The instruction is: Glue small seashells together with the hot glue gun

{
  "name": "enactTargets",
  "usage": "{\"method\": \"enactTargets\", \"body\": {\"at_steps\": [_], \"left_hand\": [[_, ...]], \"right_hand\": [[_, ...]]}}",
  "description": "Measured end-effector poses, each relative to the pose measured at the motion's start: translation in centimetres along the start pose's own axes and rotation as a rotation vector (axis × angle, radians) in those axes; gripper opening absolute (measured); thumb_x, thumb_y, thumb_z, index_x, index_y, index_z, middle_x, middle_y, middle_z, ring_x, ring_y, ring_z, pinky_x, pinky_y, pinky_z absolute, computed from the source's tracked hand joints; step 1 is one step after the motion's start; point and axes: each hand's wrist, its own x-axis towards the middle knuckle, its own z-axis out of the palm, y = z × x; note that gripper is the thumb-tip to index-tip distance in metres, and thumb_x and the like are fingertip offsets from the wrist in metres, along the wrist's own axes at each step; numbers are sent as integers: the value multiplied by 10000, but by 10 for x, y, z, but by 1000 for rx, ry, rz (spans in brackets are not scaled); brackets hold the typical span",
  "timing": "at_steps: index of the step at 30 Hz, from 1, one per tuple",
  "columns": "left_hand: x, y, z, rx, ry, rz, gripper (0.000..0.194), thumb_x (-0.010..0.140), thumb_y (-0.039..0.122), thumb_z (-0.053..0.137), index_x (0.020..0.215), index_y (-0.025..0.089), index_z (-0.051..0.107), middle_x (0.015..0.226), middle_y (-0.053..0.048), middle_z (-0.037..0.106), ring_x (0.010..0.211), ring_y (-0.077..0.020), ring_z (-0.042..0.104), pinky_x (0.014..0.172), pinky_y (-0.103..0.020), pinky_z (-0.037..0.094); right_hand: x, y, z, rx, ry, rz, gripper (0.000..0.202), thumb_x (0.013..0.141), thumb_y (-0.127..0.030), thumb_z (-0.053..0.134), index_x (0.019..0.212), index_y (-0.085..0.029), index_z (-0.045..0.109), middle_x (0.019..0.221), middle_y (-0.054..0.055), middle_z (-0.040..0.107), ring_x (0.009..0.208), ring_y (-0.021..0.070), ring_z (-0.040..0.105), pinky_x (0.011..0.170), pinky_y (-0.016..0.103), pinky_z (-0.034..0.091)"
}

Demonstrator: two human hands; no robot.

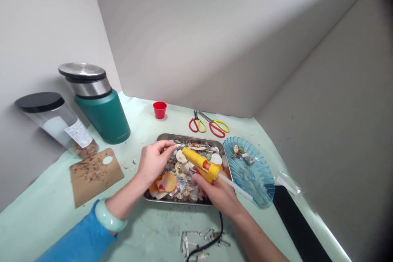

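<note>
Over the metal tray (184,203), which is full of shells, my right hand (219,193) is wrapped round a yellow glue gun (201,163). A clear glue stick (235,186) sticks out of the gun's back, and its nozzle points up and left. Near the nozzle, my left hand (155,159) pinches a small, thin thing at its fingertips, too small to name. An orange and white shell (167,182) lies in the tray below my left hand.
Left stand a green bottle (106,116), a clear jar (66,127) and a brown board (96,176). Behind are a red cup (159,110) and scissors (217,127). A blue shell-shaped dish (254,176) is right; metal clips (186,245) and a black cord (211,242) lie in front.
</note>
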Motion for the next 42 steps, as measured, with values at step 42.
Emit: {"method": "enactTargets", "body": {"at_steps": [42], "left_hand": [[0,-7,2,4,-10,45,153,749,296,639,807,190,733,766,-29,744,639,-166,633,572,-253,486]], "right_hand": [[-2,-8,-2,-81,-4,-16,320,855,-466,537,783,-164,615,580,-21,535,488,112,507,484,238,417]]}}
